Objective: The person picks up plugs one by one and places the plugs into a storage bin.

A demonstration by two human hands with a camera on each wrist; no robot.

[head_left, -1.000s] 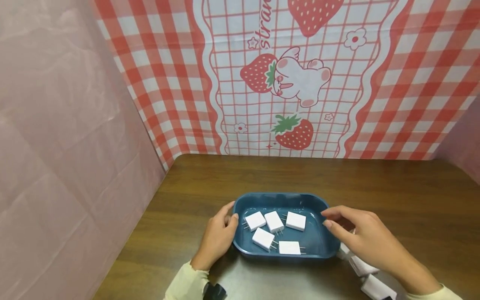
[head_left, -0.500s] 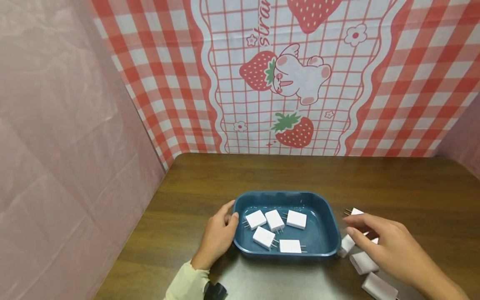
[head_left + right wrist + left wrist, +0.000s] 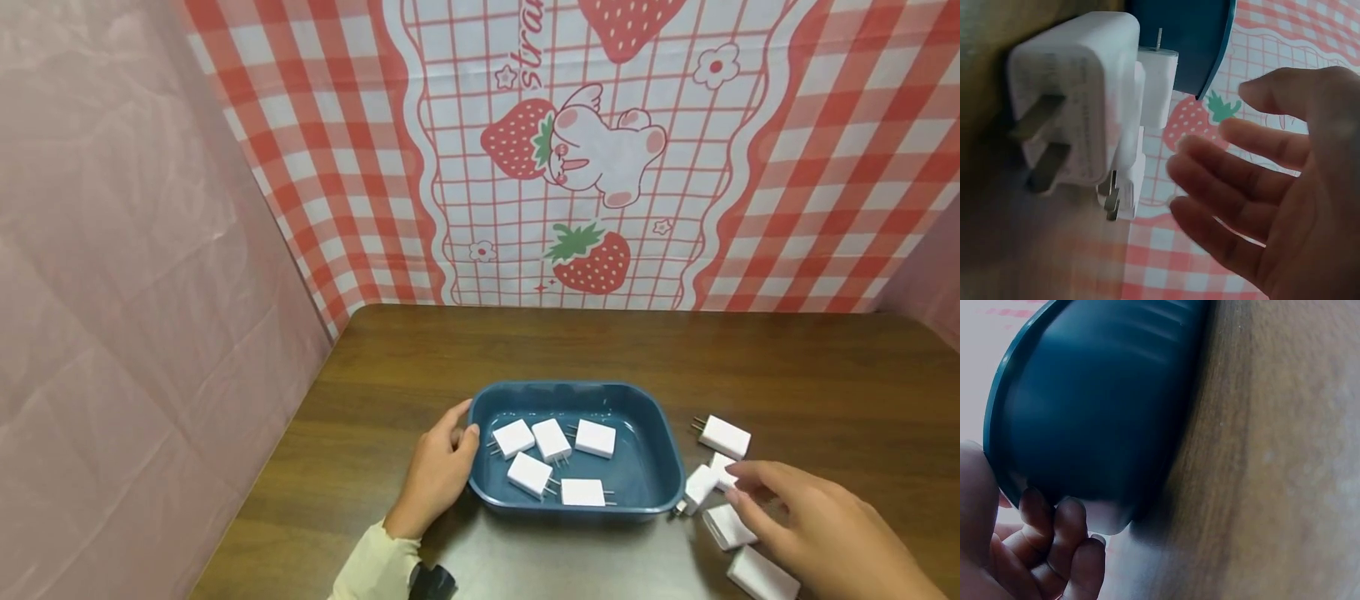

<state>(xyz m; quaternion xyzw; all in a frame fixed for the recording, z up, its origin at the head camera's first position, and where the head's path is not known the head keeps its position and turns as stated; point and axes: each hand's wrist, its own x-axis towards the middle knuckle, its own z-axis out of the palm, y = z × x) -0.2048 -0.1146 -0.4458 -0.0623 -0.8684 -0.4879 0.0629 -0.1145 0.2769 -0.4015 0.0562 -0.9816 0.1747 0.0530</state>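
Observation:
My left hand (image 3: 435, 467) grips the left end of a dark blue tray (image 3: 637, 471), thumb at the rim and fingers against the outer wall, as the left wrist view also shows. Several white plug-in chargers lie in the tray, one charger (image 3: 596, 438) near its middle. My right hand (image 3: 821, 521) hovers over more chargers on the table to the tray's right, holding nothing, its fingers loosely bent and apart. Its fingertips are right at a small charger (image 3: 722, 470), partly hidden. In the right wrist view a charger (image 3: 1075, 103) with two flat prongs looms beside the fingers.
The brown wooden table (image 3: 390, 367) reaches back to a strawberry-print cloth (image 3: 592, 200). A pink sheet (image 3: 150, 292) hangs along the left. One charger (image 3: 725, 437) lies farther back on the right; another charger (image 3: 762, 573) lies near the front.
My right hand has moved from over the tray's right rim, rightward and toward the front, to the loose chargers. The left hand and the chargers in the tray have stayed put.

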